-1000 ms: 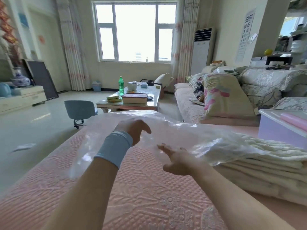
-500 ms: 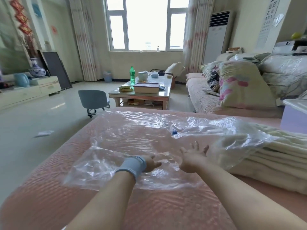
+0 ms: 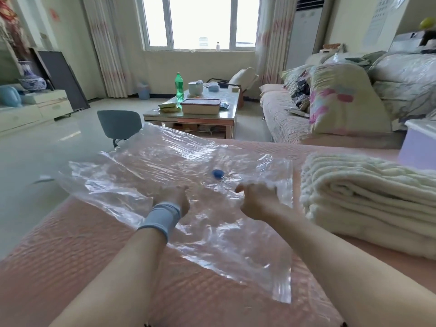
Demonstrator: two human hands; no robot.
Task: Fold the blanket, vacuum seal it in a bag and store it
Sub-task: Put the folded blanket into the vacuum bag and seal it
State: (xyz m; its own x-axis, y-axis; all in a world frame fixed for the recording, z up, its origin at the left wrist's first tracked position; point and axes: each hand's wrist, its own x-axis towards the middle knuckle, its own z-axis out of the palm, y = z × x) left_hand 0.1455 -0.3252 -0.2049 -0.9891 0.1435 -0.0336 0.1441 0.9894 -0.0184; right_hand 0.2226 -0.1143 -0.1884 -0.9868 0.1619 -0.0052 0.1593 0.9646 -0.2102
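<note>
Since the blanket (image 3: 368, 201) lies folded just right of the right hand (image 3: 257, 200), the step seen from the head view looks to be readying the bag (image 3: 132, 175). That hand's fingers curl into the film near its right edge, likely to part the mouth toward the stack. The left hand (image 3: 171, 199) rests on the film just beside it; whether it pinches or only presses is unclear. A blue valve (image 3: 218, 173) sits just beyond both hands, all on a pink bed (image 3: 70, 267).
</note>
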